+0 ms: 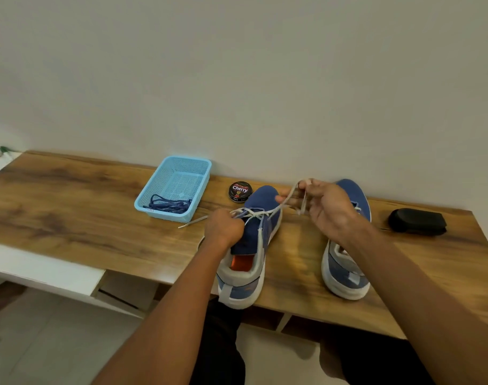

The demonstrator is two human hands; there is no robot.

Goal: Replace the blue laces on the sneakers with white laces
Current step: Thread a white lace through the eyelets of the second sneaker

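Two blue sneakers with white soles stand on the wooden table, toes toward the wall. On the left sneaker (260, 226) a white lace (260, 213) runs through the upper eyelets. My left hand (223, 227) grips the sneaker's tongue area and the lace there; one lace end (192, 220) trails left onto the table. My right hand (324, 205) is raised above the table and pinches the other lace end, pulled taut to the right. The right sneaker (345, 270) sits partly behind my right hand and forearm. The blue laces (167, 205) lie bundled in the light blue basket (181, 169).
A round tin of shoe polish (240, 191) stands by the wall behind the left sneaker. A black pouch (417, 222) lies at the right end of the table. The table's front edge (153, 277) is close to my legs, with a white unit to the left.
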